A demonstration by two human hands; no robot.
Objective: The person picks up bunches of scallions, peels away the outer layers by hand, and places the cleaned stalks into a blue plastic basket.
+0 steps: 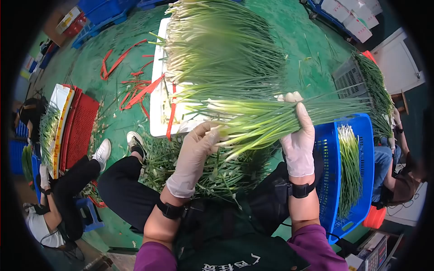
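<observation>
A bunch of spring onions (pixel 262 122) is held in front of me, white ends to the left and green tops to the right. My gloved right hand (pixel 299 142) is closed around its green part. With fingers bent together, my gloved left hand (pixel 197 151) pinches at the white ends. Just beyond my hands, a big heap of spring onions (pixel 221 54) covers a white foam board (pixel 157 113). A red strap (pixel 172 113) hangs over the board's near side. Loose green leaves (pixel 230 176) lie in a pile below my hands.
At my right stands a blue basket (pixel 333 180) with spring onions inside. A grey crate (pixel 348 77) of greens is farther right, near a seated person (pixel 400 180). Another person (pixel 49 217) sits at the left by a red crate (pixel 80 131). Red strips (pixel 140 92) litter the green floor.
</observation>
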